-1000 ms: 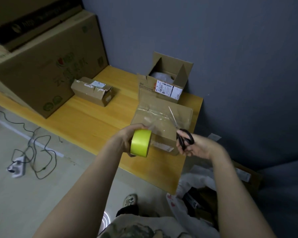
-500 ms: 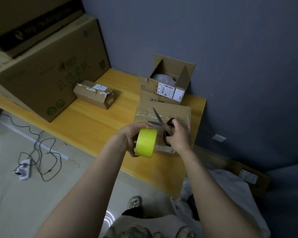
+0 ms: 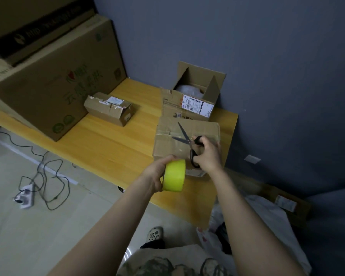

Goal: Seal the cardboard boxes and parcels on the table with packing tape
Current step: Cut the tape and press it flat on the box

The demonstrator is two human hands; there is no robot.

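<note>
While the left hand is wrapped around a roll of bright yellow-green tape, held on edge so its round face looks sideways and its smooth band faces the camera, the right hand has its fingers through the black loop handles of a pair of scissors. Blades are spread in a V, dark metal, tips pointing away from the person and off to the left, long axis running roughly from the near right edge of the table toward its far left. They hover right over the closed cardboard box sitting by the table's near right corner; plain brown corrugated, a bit creased, shiny clear tape on top, label on the near side. Just behind it, against the far edge, an open box with flaps up, a barcode sticker and something white inside. A small dented parcel lies mid-table toward the far edge, and a big printed carton stands at the left end. Table is yellowish wood, smooth.
</note>
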